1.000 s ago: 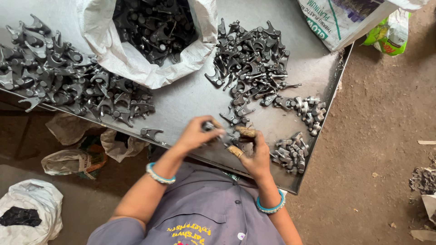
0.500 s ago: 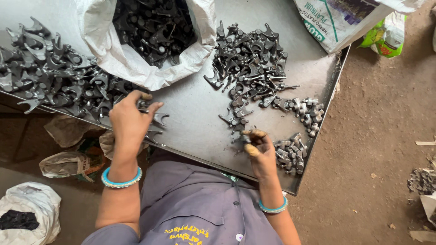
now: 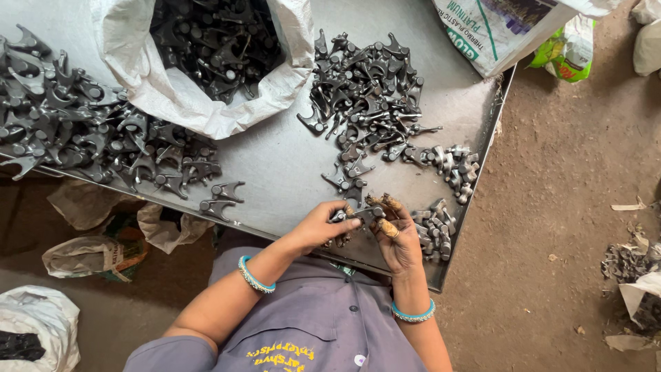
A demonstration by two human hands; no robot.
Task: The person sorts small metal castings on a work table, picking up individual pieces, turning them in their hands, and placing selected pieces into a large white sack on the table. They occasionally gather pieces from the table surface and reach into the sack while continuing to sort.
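Far left of the table, down on the floor, a white bag sits open with dark bits inside, and a crumpled bag lies nearer the table's edge. Up on the table's left end there's a spread of dark forked metal parts, a few strays trailing toward the near edge. Just right of that spread, the big white sack gapes open, packed with the same dark parts. Right of the sack, another heap of dark parts, thinning down toward the near edge, and beyond it two small clusters of lighter grey pieces by the table's right edge. A printed sack leans off the far right corner, a green packet past it on the dirt.

Now the hands, at the table's near edge: the left hand has its fingers pinched on a dark part, and the right hand meets it, stained fingers curled against the same part. Both grip it just above the table.

Half a second ago the left hand was away at the left spread while the right waited alone; it has come back and the hands have joined.
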